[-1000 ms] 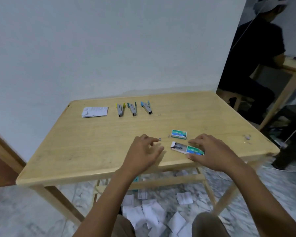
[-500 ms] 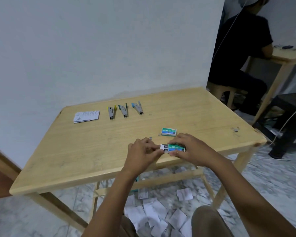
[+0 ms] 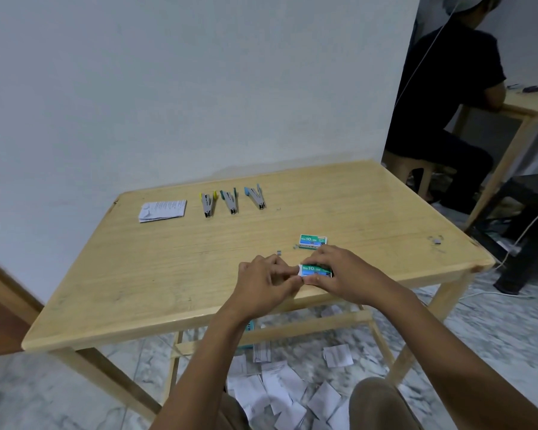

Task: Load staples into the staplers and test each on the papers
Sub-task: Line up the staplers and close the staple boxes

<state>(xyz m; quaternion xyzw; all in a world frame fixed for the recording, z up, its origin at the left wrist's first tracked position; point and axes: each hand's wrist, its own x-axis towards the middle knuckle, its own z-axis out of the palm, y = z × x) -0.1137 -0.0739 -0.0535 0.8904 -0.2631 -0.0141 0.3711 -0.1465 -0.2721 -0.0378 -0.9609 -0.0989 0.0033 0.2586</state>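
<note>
A green staple box sits near the front edge of the wooden table, held by my right hand, whose fingers wrap it. My left hand pinches the box's white inner tray at its left end. A second green staple box lies just behind. Three staplers lie open at the back: yellow-ended, green-ended, blue-ended. A small stack of papers lies to their left.
Loose staple bits lie near the boxes and at the right edge. Paper slips litter the floor under the table. A person in black sits at another table to the right. A white wall stands behind.
My right hand lifted the open staple box and my left hand came to its left end. The white inner tray has slid most of the way back into the sleeve.
</note>
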